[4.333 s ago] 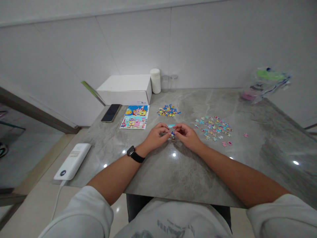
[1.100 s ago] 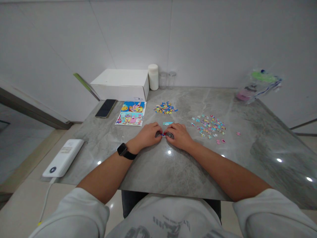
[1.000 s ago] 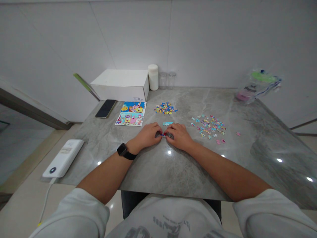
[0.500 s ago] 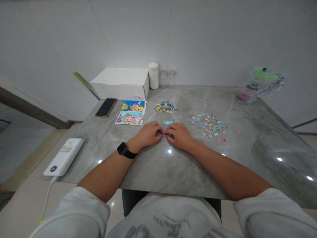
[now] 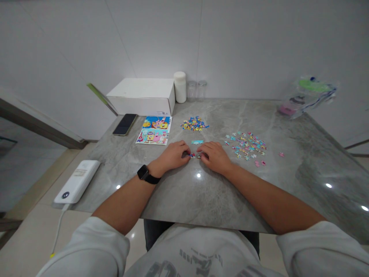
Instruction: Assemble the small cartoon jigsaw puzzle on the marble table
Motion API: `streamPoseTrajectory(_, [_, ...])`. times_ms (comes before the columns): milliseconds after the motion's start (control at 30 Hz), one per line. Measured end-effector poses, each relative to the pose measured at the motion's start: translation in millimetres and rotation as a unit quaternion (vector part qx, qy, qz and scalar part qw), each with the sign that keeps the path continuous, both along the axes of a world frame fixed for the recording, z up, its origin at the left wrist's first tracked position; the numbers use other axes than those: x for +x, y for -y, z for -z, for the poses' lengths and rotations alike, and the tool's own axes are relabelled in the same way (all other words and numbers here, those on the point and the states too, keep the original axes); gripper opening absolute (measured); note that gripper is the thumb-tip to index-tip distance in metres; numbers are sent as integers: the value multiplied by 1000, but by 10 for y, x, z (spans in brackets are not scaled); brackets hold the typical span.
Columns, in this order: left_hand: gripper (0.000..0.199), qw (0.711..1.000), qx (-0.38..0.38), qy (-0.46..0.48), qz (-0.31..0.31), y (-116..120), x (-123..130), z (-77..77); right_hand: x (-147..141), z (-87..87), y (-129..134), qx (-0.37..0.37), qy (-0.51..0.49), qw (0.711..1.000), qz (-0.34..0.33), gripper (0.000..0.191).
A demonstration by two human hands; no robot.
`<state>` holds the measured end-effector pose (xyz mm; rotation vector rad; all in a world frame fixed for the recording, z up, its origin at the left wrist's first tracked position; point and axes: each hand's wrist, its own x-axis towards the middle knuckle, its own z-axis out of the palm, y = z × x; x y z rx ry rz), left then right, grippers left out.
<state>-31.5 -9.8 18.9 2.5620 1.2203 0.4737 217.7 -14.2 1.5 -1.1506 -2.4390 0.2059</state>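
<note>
The left hand (image 5: 174, 155) pinches a jigsaw piece (image 5: 193, 156) between its fingers; I cannot tell whether the right hand (image 5: 216, 156) grips the dark piece (image 5: 198, 157) by its fingers.

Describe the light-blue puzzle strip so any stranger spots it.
On the grey table, find the left hand and right hand. Past the gap between them lies the strip, light blue and oblong, unlike the multicoloured pile behind and loose pieces right of it.

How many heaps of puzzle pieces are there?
2: a blue-and-yellow heap farther back, and a looser pink-and-turquoise heap right of the right hand. None seems hidden.
</note>
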Motion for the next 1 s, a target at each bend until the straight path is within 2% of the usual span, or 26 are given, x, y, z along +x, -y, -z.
streamPoseTrajectory(233, [14,999,5,36,-23,-13,8,-29,39,-32,31,-25,52,998,14,16])
streamPoseTrajectory(400, [13,999,4,42,-18,10,93,25,16,-78,83,-28,81,996,7,18])
streamPoseTrajectory(633, [13,999,-20,31,0,11,102,27,32,-114,92,-16,89,996,24,17])
streamPoseTrajectory(1000, [12,1000,-10,18,13,14,61,-2,44,-97,77,-13,83,996,30,17])
